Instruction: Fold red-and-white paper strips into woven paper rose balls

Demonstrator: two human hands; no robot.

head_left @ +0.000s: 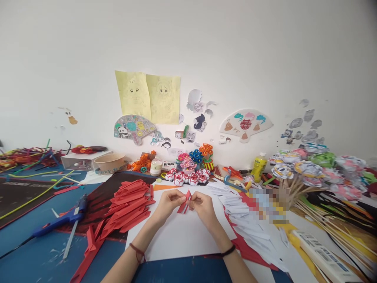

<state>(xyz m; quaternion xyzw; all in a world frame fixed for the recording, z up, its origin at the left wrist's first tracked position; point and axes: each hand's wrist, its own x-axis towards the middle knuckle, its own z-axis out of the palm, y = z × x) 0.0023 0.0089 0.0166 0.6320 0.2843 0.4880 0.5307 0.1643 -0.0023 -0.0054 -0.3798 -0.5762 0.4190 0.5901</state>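
Right, two hands in play: the left hand and the right hand both pinch one small red fold between thumb and fingertips, holding it just above the far edge of one white sheet at mid-table. Each wrist wears one band. To the left lies one red pile of folded strips, too many to count; to the right, one white pile, just as crowded. One blue glue gun rests well to the left, one bowl sits near the wall, and one yellow bottle stands beside a big bunch of paper flowers on sticks. The table is blue, cluttered with scraps and pipe cleaners along its far left. Behind it, a plain white wall carries two yellow drawings side by side and two fan cutouts, with small stickers scattered between them.
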